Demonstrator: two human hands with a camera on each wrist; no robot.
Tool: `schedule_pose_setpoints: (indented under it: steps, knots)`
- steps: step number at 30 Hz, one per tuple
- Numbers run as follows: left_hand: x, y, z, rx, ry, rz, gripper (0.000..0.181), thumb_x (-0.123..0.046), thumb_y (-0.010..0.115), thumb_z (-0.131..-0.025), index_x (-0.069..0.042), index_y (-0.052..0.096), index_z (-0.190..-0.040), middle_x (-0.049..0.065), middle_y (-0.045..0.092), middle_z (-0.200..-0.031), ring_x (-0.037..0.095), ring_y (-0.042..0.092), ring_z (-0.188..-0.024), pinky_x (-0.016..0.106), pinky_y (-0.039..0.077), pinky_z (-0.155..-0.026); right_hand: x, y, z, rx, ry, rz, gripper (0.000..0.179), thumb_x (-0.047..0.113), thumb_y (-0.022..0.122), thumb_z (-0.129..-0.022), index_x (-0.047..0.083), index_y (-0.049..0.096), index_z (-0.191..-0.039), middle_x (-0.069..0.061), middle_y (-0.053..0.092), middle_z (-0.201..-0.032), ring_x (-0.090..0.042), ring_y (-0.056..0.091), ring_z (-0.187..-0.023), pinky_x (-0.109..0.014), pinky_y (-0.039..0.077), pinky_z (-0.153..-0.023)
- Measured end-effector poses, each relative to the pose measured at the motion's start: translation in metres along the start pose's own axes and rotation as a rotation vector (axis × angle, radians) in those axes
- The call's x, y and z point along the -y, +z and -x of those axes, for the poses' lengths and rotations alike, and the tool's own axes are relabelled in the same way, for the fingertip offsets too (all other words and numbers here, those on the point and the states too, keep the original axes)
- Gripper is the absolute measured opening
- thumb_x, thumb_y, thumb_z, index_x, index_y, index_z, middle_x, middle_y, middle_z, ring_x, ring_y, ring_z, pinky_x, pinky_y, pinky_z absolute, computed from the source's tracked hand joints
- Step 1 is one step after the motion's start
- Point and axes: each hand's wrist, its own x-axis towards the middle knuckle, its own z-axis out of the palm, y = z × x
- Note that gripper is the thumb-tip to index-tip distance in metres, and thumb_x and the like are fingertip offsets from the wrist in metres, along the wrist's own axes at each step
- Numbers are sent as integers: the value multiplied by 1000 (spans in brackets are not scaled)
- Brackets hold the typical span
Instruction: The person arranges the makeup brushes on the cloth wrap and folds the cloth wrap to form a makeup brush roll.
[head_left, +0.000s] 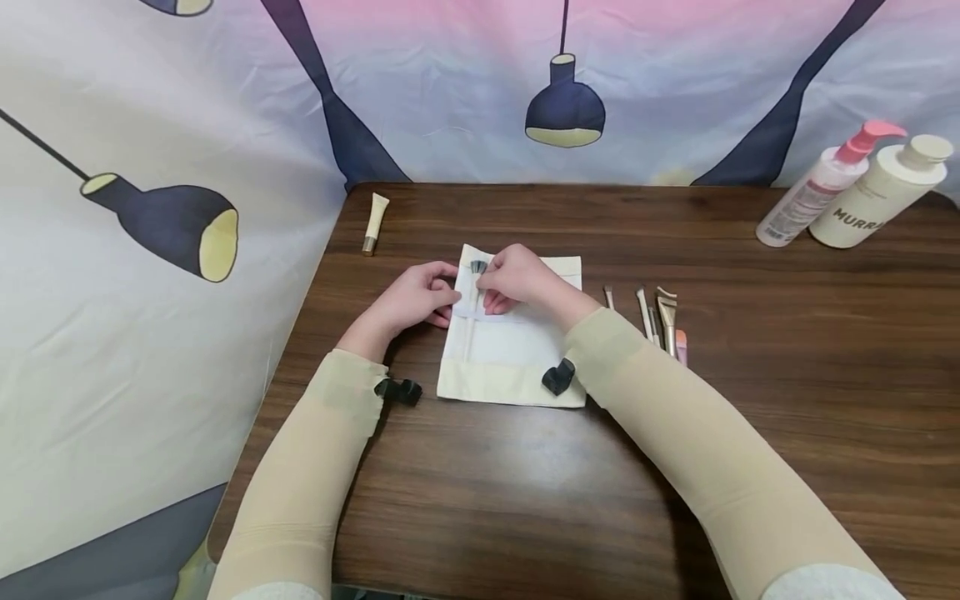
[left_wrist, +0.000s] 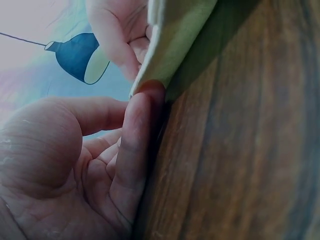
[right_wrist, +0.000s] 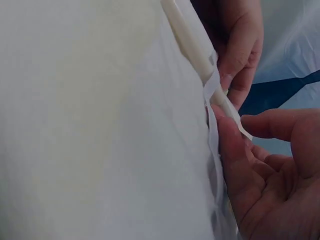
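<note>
A cream cloth brush pouch [head_left: 495, 382] lies open on the table. Along its left side is a makeup brush [head_left: 478, 267], dark bristles toward the far edge. My right hand [head_left: 517, 273] pinches the brush below its bristles. In the right wrist view the pale brush handle [right_wrist: 190, 42] passes under a thin white band [right_wrist: 212, 85], with right fingertips right beside that band. My left hand [head_left: 412, 298] holds the pouch's left edge. The left wrist view shows thumb and forefinger pinching the cloth edge [left_wrist: 175, 50], which is lifted a little off the wood there.
Several more makeup brushes [head_left: 666, 310] lie right of the pouch, partly behind the right forearm. A small cream tube [head_left: 376, 223] lies at the back left. A pink-topped pump bottle [head_left: 812, 196] and a white bottle [head_left: 873, 200] stand at the back right of the brown table [head_left: 480, 492].
</note>
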Motion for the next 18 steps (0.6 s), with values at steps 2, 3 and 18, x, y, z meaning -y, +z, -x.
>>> schedule_pose_setpoints:
  steps: [2, 3, 18]
  knots:
    - [1, 0, 0, 12, -16, -2, 44, -12, 62, -102, -6, 50, -144, 9, 64, -82, 19, 68, -69, 34, 64, -68, 1, 0, 3, 10, -12, 9, 18, 14, 63, -101, -3, 66, -98, -11, 71, -71, -16, 70, -59, -28, 62, -60]
    - [1, 0, 0, 15, -20, -2, 44, -12, 62, -102, -5, 50, -144, 9, 64, -82, 19, 68, -69, 34, 65, -69, 2, -1, 4, 13, -24, 20, 17, 14, 63, -102, -3, 66, -99, -12, 71, -72, -16, 70, -60, -28, 62, -61]
    - [2, 0, 0, 6, -2, 9, 42, -11, 62, -102, -6, 50, -142, 11, 66, -85, 20, 67, -69, 34, 64, -67, 15, -60, 57, -18, -144, 73, 31, 17, 63, -102, -6, 66, -123, -20, 73, -98, -28, 75, -84, -41, 65, -82]
